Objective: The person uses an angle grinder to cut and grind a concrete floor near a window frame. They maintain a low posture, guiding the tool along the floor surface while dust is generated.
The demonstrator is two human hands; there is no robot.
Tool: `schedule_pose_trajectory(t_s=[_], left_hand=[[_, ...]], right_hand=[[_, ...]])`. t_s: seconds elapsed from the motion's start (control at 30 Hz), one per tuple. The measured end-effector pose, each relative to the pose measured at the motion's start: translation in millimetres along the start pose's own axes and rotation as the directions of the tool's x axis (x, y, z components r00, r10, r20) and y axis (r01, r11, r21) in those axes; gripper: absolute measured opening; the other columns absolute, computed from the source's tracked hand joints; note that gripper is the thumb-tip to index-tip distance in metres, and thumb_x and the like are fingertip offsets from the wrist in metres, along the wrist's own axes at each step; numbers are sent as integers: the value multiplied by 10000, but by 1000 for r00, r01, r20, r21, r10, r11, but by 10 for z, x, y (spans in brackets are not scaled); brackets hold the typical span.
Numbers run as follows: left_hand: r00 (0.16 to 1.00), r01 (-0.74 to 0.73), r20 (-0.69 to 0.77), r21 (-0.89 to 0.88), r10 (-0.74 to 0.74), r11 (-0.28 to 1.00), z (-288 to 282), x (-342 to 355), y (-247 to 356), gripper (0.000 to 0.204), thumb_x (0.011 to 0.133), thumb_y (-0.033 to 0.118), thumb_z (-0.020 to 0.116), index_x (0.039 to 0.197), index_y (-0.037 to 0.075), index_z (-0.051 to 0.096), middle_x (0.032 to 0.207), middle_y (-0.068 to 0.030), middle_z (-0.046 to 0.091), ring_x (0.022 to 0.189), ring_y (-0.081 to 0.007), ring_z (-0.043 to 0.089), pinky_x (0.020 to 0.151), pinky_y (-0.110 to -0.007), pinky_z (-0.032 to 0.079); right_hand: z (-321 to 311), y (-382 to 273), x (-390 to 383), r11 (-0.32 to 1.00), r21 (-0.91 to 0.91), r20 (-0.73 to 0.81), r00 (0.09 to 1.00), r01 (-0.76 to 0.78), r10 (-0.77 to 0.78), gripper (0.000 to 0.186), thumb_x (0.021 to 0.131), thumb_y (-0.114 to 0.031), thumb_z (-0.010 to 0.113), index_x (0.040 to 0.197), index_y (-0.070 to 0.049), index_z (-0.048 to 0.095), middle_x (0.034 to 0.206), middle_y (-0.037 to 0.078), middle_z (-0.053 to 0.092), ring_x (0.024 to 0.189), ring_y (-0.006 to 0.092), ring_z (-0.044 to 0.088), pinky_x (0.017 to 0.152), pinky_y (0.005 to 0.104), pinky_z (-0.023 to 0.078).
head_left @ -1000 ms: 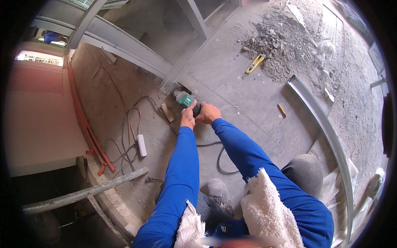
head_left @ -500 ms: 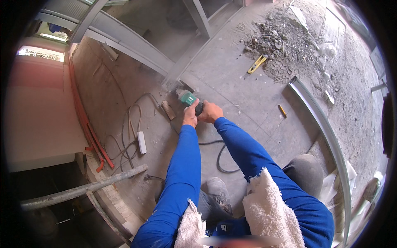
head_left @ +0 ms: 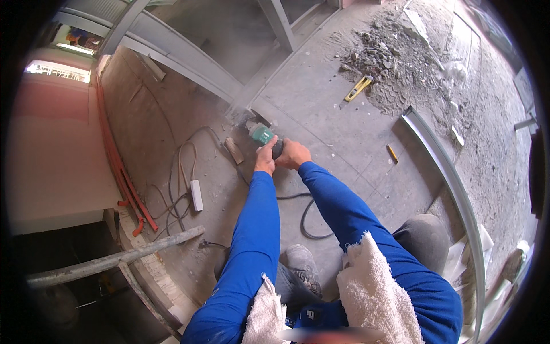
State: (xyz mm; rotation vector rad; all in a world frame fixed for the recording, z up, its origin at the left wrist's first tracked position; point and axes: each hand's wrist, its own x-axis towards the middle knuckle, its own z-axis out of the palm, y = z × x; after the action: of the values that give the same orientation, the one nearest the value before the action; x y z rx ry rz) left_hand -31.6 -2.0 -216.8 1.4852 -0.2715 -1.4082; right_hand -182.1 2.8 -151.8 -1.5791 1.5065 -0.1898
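Gripping a green-and-black power tool (head_left: pixel 262 133), both hands are closed around its rear part: the left hand (head_left: pixel 265 157) on the near left side with its thumb laid along the body, the right hand (head_left: pixel 294 154) wrapped about the dark end. The tool lies low over the concrete floor (head_left: pixel 344 172), its head pointing away from the person toward the foot of a grey metal frame (head_left: pixel 220 80). Whether the head touches metal or floor is hard to tell, as the spot is small and hazy.

Just left of the tool lies a small wooden block (head_left: pixel 234 150). Farther left, a white power strip (head_left: pixel 196 195) rests among looped cables (head_left: pixel 171 189); orange conduits (head_left: pixel 117 166) run along the pale wall side, and a metal pipe (head_left: pixel 123 257) crosses a dark opening below.

To the right, a yellow utility knife (head_left: pixel 359 88) (blade toward the person) lies beside a heap of rubble (head_left: pixel 375 54). Nearer is a short yellow pencil-like stick (head_left: pixel 392 153), then a long metal channel (head_left: pixel 452 172), bowed by the lens. A fringed white towel (head_left: pixel 372 281) hangs over the blue-sleeved arms.
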Motion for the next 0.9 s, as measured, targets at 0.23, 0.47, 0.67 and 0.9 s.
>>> schedule_pose_trajectory(t_s=[0.23,0.47,0.67,0.9], left_hand=[[999,24,-31,-19,-24,1000,-18,66,-53,498,841,144,877,1211,-84,632,1181,-155,687,1005,-261,708,906,-403,577],[1000,3,14,-17,-3,1000,-36,63,-59,487,832,155,886,1195,-69,650,1154,-137,700,977,-253,713,896,-401,581],[1000,15,-1,-22,-15,1000,-23,82,-68,487,832,148,884,1199,-71,648,1151,-136,697,975,-254,712,900,-402,582],[999,42,11,-20,-42,999,-33,41,-53,496,839,141,878,1214,-72,632,1181,-134,682,984,-254,709,903,-404,584]], right_hand=[[21,6,17,1000,4,1,1000,-9,9,641,670,-409,812,1160,-25,662,1097,259,743,1061,428,714,919,492,569],[38,11,25,1000,-20,-1,1000,-1,1,608,682,-399,816,1149,-38,669,1115,240,748,1064,414,722,922,493,579],[25,24,17,1000,-15,-5,1000,-4,4,628,675,-422,831,1149,-45,669,1110,230,752,1063,407,724,918,493,580],[29,15,-13,1000,-7,-11,1000,-12,12,632,664,-428,845,1145,-56,672,1107,220,756,1062,404,726,913,494,582]])
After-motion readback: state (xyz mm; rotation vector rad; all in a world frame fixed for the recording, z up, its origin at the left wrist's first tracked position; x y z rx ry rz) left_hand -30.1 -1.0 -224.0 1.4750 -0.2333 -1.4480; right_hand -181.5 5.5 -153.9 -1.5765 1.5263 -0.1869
